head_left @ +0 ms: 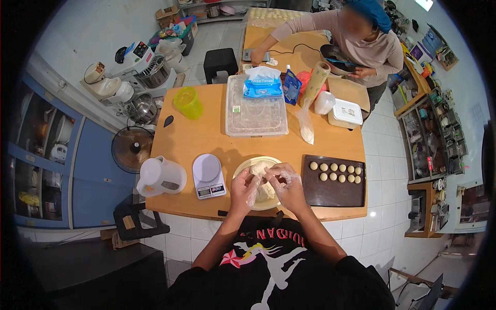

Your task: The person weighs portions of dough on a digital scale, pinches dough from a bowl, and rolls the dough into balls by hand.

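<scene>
Both hands wear thin clear plastic gloves and are raised over a pale yellow bowl [241,168] at the table's near edge. My left hand [242,189] and my right hand [290,191] grip a lump of pale dough [260,167] between them, fingers closed around it. More dough [266,193] lies in the bowl below. To the right, a dark baking tray [333,196] carries several small round dough balls [332,168] in two rows. A white kitchen scale [208,173] sits left of the bowl, its round pan bare.
Left of the scale stands a white pitcher [163,178]; behind it, a yellow-green cup [188,103]. A lidded clear plastic box [257,118] bears a tissue pack [262,85]. A white tub [345,114] stands at right. A co-worker [369,57] holds a dark pan [338,57] across the table.
</scene>
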`<state>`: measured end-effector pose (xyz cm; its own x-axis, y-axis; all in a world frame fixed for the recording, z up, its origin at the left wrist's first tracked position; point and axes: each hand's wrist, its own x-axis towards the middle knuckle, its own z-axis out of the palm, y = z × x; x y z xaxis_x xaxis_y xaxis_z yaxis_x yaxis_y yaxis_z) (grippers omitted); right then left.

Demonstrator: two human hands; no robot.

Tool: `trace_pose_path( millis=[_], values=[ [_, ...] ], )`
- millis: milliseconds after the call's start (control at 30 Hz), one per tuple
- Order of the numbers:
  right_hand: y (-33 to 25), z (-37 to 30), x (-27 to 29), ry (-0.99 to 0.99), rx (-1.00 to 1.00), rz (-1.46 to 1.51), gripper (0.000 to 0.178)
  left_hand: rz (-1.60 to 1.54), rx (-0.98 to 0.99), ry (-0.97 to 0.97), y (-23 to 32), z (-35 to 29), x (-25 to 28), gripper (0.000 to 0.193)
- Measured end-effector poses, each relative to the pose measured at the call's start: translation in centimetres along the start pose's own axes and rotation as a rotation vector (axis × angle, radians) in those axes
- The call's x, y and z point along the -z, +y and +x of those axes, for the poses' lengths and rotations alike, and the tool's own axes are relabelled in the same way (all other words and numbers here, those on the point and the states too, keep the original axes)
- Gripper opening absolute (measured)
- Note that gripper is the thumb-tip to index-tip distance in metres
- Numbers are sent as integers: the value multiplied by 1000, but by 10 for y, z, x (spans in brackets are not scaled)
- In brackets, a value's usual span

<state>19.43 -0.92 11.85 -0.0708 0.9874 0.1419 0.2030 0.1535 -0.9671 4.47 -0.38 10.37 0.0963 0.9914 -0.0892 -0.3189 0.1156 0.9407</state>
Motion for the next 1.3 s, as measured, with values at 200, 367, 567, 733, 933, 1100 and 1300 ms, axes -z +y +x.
trace_pose_path(
  millis=[200,367,567,733,933,1100,1300],
  values=[
    [-14,4,0,64,-26,-124,30,21,12,-71,1,0,9,26],
    [-15,0,2,-41,67,-248,33,235,-44,-161,15,5,14,26],
    [-11,-3,-5,18,161,-278,27,261,-97,-80,2,3,11,27],
    [-8,-1,-5,69,161,-291,28,-48,-32,-105,-2,-3,2,29],
    [2,-2,-11,218,-104,64,27,133,-36,-68,3,-4,-3,31],
    [-16,-4,-7,147,166,-291,29,274,-57,-154,-5,-1,13,32],
    [-4,-3,1,94,-230,177,26,-82,49,-314,-3,-1,13,32]
  ],
)
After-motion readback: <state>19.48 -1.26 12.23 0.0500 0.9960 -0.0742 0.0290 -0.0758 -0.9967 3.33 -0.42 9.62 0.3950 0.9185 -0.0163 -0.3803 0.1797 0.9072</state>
